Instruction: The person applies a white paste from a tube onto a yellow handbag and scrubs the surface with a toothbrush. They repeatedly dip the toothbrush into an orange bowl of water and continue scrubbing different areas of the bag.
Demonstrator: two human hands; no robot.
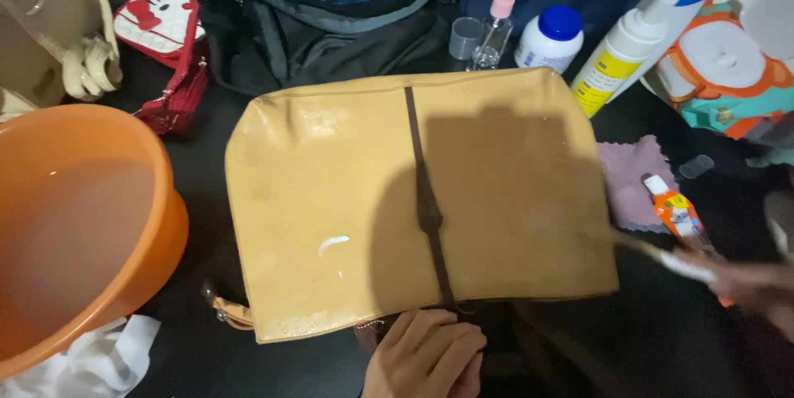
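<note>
A tan leather bag (pixel 331 200) lies flat on the dark table, with a thin brown strap (pixel 428 208) running down its middle. A small white smear (pixel 333 243) sits on its front. My left hand (pixel 426 357) is at the bag's near edge, by the strap's lower end, with its fingers curled on the edge. My right hand (pixel 757 286), blurred, is at the right and grips a thin brush-like stick (pixel 662 256) whose tip reaches toward the bag's right edge. A small orange tube (pixel 676 216) lies just beyond that hand.
An orange basin (pixel 169 224) holding water stands at the left, with white cloth (pixel 99 361) below it. Behind the bag are a dark backpack (pixel 331 9), a small spray bottle (pixel 495 26), a blue-capped white jar (pixel 550 38) and a white pump bottle (pixel 628 42). A purple cloth (pixel 633 179) lies at the right.
</note>
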